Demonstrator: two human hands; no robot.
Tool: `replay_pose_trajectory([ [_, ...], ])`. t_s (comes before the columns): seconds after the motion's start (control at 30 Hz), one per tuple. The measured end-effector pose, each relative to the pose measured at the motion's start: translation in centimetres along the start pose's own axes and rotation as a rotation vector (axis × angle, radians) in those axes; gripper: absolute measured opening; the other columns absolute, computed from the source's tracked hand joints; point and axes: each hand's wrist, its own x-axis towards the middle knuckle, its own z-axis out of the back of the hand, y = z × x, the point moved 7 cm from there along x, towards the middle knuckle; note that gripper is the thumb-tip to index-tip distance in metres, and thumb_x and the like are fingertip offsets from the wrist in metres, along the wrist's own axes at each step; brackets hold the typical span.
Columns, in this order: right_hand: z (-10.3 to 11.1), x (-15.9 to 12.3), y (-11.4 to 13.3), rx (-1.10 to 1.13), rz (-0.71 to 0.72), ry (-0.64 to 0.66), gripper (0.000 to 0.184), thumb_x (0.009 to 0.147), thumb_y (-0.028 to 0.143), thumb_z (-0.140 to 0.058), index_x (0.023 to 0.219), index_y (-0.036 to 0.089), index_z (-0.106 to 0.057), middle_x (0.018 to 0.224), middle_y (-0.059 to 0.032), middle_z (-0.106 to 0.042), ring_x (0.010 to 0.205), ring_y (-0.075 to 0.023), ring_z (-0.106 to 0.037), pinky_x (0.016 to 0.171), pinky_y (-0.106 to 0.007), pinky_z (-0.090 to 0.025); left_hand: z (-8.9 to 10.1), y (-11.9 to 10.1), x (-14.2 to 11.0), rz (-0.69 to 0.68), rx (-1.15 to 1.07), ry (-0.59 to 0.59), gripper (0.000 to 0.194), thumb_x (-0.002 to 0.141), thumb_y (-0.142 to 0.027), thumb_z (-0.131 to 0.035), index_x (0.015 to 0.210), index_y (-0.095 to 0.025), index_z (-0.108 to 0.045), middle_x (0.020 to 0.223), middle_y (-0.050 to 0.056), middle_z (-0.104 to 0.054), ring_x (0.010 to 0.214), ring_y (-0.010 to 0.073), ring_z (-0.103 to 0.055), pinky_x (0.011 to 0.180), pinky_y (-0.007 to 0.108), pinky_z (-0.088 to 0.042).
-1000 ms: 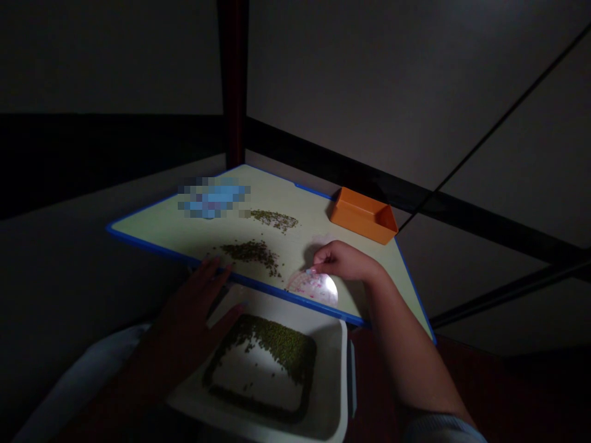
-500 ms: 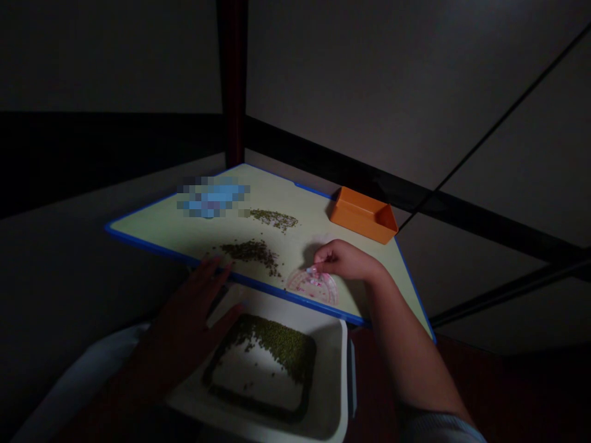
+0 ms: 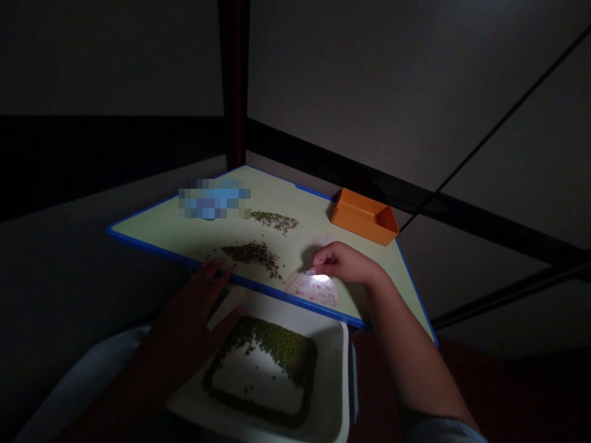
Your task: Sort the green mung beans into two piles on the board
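the right hand (image 3: pixel 344 261) pinches the protractor (image 3: pixel 311 293) and the left hand (image 3: pixel 203 303) lies spread, apparently empty; a careless sideways sweep could knock dark seeds (image 3: pixel 253 253) off the counter (image 3: pixel 157 225).

On the worktop (image 3: pixel 152 224), the near bean pile (image 3: pixel 253 252) lies left of the protractor (image 3: pixel 307 292), the far pile (image 3: pixel 276 221) behind; the box (image 3: pixel 364 216) stands back right. Before it, the tub (image 3: pixel 343 375) holds beans (image 3: pixel 284 344).
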Motion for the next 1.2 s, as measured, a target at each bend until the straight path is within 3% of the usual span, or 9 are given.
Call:
replay_pose_trajectory([
  [0.27, -0.46, 0.09, -0.18, 0.042, -0.013, 0.025, 0.019, 0.082, 0.029, -0.061, 0.07, 0.014, -0.063, 0.059, 0.0016, -0.06, 0.058, -0.0106, -0.053, 0.06, -0.023, -0.04, -0.21, 0.48, -0.23, 0.003, 0.016, -0.016, 0.067, 0.083, -0.06, -0.041, 0.138, -0.021, -0.038, 0.151, 0.012, -0.035, 0.14, 0.0302, -0.03, 0.111, 0.05, -0.031],
  [0.63, -0.51, -0.01, -0.18, 0.015, -0.003, 0.04, 0.02, 0.082, 0.03, -0.061, 0.07, 0.014, -0.063, 0.058, 0.0029, -0.059, 0.056, -0.009, -0.051, 0.059, -0.022, -0.038, -0.13, 0.09, -0.1, -0.031, 0.035, -0.015, 0.068, 0.085, -0.059, -0.038, 0.138, -0.016, -0.037, 0.15, 0.015, -0.036, 0.141, 0.031, -0.029, 0.112, 0.05, -0.03],
  [0.87, 0.09, -0.09, -0.09, 0.04, 0.004, -0.009, 0.018, 0.082, 0.027, -0.06, 0.07, 0.014, -0.063, 0.059, 0.0021, -0.06, 0.057, -0.01, -0.052, 0.06, -0.023, -0.039, -0.11, 0.1, -0.06, -0.02, 0.004, -0.015, 0.067, 0.084, -0.058, -0.041, 0.138, -0.018, -0.038, 0.151, 0.014, -0.035, 0.141, 0.0305, -0.028, 0.113, 0.05, -0.03],
  [1.2, -0.82, 0.42, -0.04, 0.02, 0.019, 0.013, 0.022, 0.084, 0.031, -0.059, 0.07, 0.014, -0.062, 0.058, 0.0025, -0.058, 0.054, -0.009, -0.05, 0.055, -0.022, -0.035, -0.04, 0.0, -0.07, -0.01, -0.018, -0.027, 0.066, 0.083, -0.058, -0.043, 0.138, -0.022, -0.038, 0.152, 0.01, -0.035, 0.141, 0.0303, -0.028, 0.112, 0.051, -0.031],
])
